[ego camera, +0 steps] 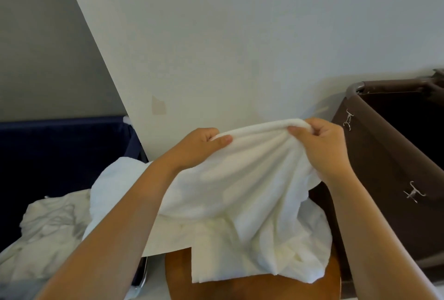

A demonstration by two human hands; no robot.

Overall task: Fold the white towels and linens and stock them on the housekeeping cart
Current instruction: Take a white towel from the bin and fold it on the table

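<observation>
Folding has barely begun, I judge: left hand [199,148] and right hand [319,145] pinch one towel [240,179] edge (crumpled linens [52,222] wait).

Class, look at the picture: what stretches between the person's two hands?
In the head view, the gathered top edge of a white towel spans from the left hand to the right hand.

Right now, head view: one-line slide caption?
Both hands, left and right, lift a white terry towel by its top edge above a brown wooden surface.
</observation>
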